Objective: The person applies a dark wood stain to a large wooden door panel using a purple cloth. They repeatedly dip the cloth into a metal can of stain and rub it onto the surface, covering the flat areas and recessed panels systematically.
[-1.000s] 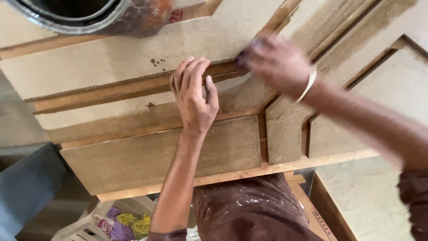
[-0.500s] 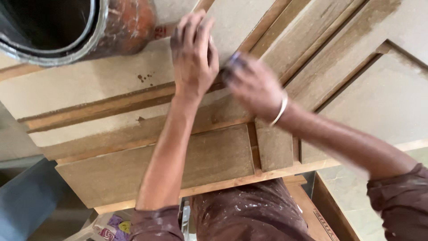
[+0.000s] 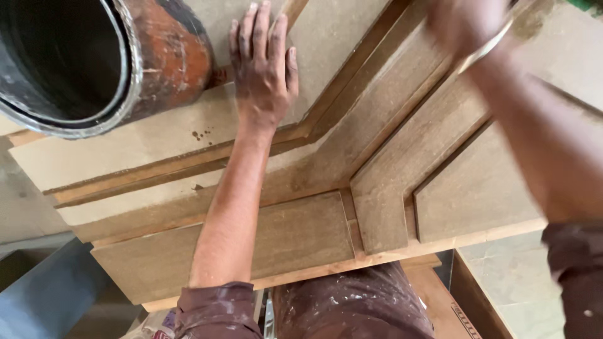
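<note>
large rusty orange metal drum [image 3: 94,59] with dark open mouth at top left, grey slab [image 3: 44,301] at bottom left, colourful wrappers [image 3: 157,323] on floor, brown wooden board [image 3: 474,301] at bottom right

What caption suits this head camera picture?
Left hand flat on a panelled wooden door, right hand blurred, a rusty drum beside.

Panelled wooden door [image 3: 326,188], lying flat as the work surface; a rusty metal drum [image 3: 94,59] stands on its far left part, and the left hand [image 3: 264,69] rests flat on it.
</note>
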